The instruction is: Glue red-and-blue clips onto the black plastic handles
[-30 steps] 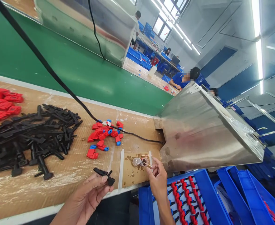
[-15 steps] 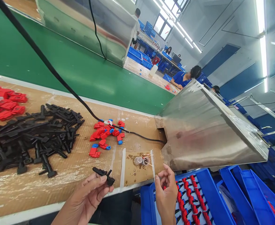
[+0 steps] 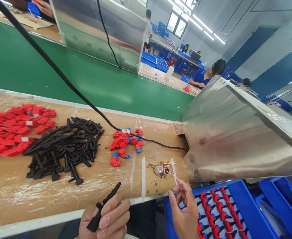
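Note:
My left hand (image 3: 108, 215) is closed around a black plastic part (image 3: 105, 205), a long piece with a short side peg, tilted up to the right over the table's front edge. My right hand (image 3: 184, 209) is half curled near the blue tray's left edge, thumb and fingertips apart, and I see nothing between them. On the table left of centre lies a heap of like black parts (image 3: 68, 146), beside a heap of red plastic parts (image 3: 14, 127). Red-and-blue pieces (image 3: 121, 142) sit in a small cluster farther right. Two small cups (image 3: 162, 170) with thin sticks stand on the taped patch.
A blue tray (image 3: 237, 196) at the lower right bears rows of red, blue and black assemblies. To the right stands a metal sheet guard (image 3: 225, 132). A black cable (image 3: 68, 83) crosses the table. Behind the green divider (image 3: 91, 83), a person in blue works.
The view has swung left, so more of the red heap shows. My left hand has turned the black part so that its long end points up and right. My right hand keeps its half-curled pose.

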{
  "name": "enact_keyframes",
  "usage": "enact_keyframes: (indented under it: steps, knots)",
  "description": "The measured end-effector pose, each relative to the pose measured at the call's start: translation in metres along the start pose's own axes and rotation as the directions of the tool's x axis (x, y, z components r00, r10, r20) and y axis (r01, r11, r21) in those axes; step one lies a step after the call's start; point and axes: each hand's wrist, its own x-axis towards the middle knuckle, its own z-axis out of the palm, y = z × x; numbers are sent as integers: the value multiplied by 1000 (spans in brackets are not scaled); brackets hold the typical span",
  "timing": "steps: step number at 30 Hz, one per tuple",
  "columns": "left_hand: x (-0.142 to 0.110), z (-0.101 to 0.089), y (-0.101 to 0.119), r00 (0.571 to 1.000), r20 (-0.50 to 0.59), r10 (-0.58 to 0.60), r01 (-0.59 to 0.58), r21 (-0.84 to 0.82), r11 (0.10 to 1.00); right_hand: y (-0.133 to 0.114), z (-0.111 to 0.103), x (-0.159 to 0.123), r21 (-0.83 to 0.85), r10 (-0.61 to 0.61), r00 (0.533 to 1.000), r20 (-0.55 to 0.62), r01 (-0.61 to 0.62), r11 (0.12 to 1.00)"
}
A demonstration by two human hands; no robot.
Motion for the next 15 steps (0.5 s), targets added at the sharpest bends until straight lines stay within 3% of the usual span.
enact_keyframes:
  steps: [5,9,12,15]
  knots:
    - [2,-11,2,994,72,-76,77,-7,997,-2,0,1,0,-9,1000,-6,9,1000]
    - [4,-21,3,989,141,-48,47,4,999,-3,1,2,13,-1,1000,-18,1,1000]
    - [6,-23,5,991,134,17,-43,191,981,-6,0,4,3,-29,999,-24,29,1000]
    - [5,-19,7,990,14,141,-128,518,846,-10,-2,5,17,-39,999,-20,40,999]
